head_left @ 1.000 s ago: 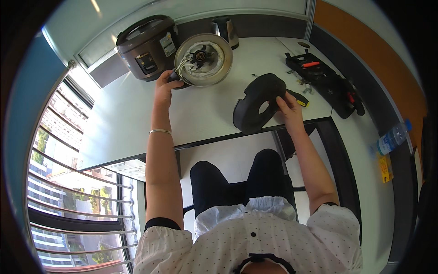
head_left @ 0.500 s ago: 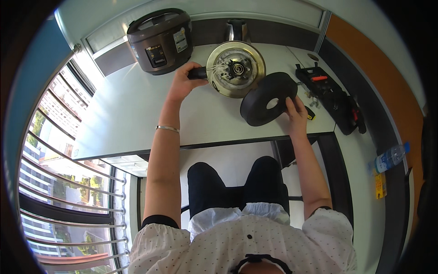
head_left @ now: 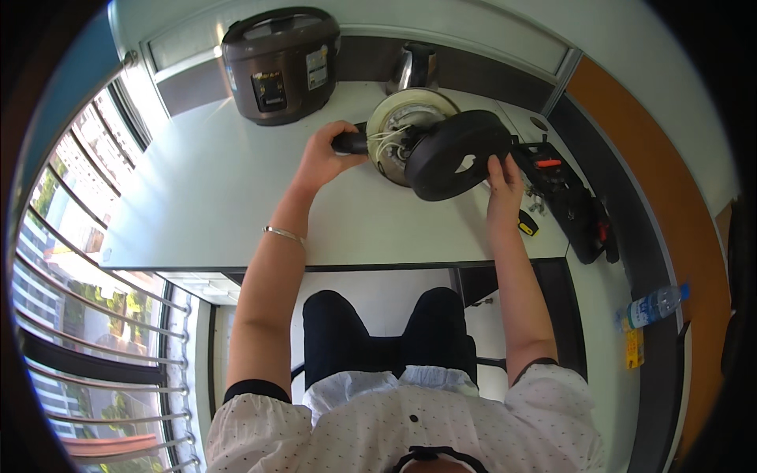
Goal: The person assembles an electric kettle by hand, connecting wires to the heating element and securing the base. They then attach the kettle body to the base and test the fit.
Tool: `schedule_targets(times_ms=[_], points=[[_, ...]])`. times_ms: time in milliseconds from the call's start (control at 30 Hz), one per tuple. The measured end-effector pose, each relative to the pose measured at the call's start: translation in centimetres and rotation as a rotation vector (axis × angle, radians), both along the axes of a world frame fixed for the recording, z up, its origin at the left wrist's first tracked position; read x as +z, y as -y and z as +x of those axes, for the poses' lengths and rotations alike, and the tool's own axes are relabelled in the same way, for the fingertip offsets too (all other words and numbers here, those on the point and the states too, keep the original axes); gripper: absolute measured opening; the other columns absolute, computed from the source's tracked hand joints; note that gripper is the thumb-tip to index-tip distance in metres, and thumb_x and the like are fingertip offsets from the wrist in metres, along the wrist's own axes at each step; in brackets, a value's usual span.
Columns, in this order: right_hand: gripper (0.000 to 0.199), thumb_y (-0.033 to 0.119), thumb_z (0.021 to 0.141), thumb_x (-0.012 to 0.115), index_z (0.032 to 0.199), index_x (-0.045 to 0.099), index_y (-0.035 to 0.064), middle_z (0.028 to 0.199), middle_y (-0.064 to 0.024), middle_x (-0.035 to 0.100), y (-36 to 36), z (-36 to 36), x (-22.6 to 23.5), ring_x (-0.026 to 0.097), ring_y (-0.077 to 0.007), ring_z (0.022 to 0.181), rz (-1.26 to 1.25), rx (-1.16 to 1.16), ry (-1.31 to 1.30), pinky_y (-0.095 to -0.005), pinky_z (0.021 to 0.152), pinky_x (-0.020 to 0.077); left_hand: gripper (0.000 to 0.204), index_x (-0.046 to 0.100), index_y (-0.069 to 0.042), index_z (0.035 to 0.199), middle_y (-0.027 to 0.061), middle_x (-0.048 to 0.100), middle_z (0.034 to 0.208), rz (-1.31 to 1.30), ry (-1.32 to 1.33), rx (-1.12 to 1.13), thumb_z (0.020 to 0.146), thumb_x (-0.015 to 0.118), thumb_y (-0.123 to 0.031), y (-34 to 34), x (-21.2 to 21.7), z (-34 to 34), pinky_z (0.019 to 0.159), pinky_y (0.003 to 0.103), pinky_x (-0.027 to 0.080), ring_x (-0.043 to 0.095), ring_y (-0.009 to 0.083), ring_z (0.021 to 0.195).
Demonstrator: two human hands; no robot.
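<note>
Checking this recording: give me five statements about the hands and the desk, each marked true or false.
1. The left hand grips the black handle of a metal vessel. True.
2. The right hand is empty. False: it holds a black ring-shaped part.
3. Pale wires show on the vessel. True.
4. The rice cooker stands right of the tool case. False: it stands to the case's left.
5. The plastic bottle has a blue cap. True.

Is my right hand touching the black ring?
Touching: the head view shows your right hand gripping the black ring at its right edge.
</note>
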State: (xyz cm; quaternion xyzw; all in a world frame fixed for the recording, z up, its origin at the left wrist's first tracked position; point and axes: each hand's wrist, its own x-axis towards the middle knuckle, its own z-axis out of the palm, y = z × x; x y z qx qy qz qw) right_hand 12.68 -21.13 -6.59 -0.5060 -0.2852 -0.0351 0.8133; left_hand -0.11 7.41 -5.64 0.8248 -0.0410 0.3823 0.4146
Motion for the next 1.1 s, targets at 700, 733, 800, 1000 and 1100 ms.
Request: schedule_targets(times_ms=[700,733,800,1000,1100], points=[[0.041,0.020,0.092,0.062,0.127,0.055,0.0002,0.117,-0.0092,0.060,-3.3,0.1,1.4,0.056,-0.0135,0.103,-0.182,-0.164,0.318,-0.0255,0.091,0.0433,0.038,0.062,-0.003,0.091,0.0060,0.063,0.080,-0.160,-0.155,-0.112,0.059,0.080,-0.012,2.0,1.4,-1.0,0.072,0.030,0.046,0.057,0.0171,0.075],[0.041,0.020,0.092,0.062,0.127,0.055,0.0003,0.117,-0.0091,0.060,-3.3,0.0,1.4,0.056,-0.0135,0.103,-0.175,-0.170,0.318,-0.0257,0.091,0.0434,0.037,0.062,-0.003,0.090,0.0062,0.063,0.080,-0.161,-0.153,-0.114,0.059,0.080,-0.012,2.0,1.3,-1.0,0.072,0.030,0.046,0.057,0.0171,0.075],[0.039,0.019,0.092,0.061,0.126,0.055,0.0004,0.117,-0.0089,0.060,-3.5,-0.1,1.3,0.056,-0.0136,0.102,-0.158,-0.183,0.318,-0.0260,0.091,0.0438,0.037,0.062,-0.003,0.090,0.0065,0.063,0.080,-0.161,-0.150,-0.119,0.059,0.080,-0.012,2.0,1.3,-0.9,0.071,0.030,0.046,0.058,0.0173,0.075],[0.036,0.020,0.093,0.060,0.123,0.055,0.0003,0.118,-0.0087,0.057,-3.8,0.0,1.0,0.055,-0.0150,0.104,-0.173,-0.250,0.400,-0.0284,0.092,0.0429,0.037,0.060,-0.002,0.093,0.0041,0.061,0.085,-0.086,-0.178,-0.123,0.061,0.079,-0.005,2.1,1.6,-1.1,0.077,0.027,0.045,0.056,0.0142,0.081],[0.035,0.022,0.093,0.060,0.122,0.056,0.0018,0.113,-0.0095,0.054,-4.1,0.6,0.4,0.054,-0.0172,0.103,-0.202,-0.362,0.443,-0.0303,0.092,0.0422,0.036,0.063,-0.002,0.086,0.0085,0.064,0.081,-0.084,-0.097,-0.126,0.057,0.080,-0.013,2.0,1.3,-0.9,0.072,0.031,0.047,0.059,0.0210,0.076]])
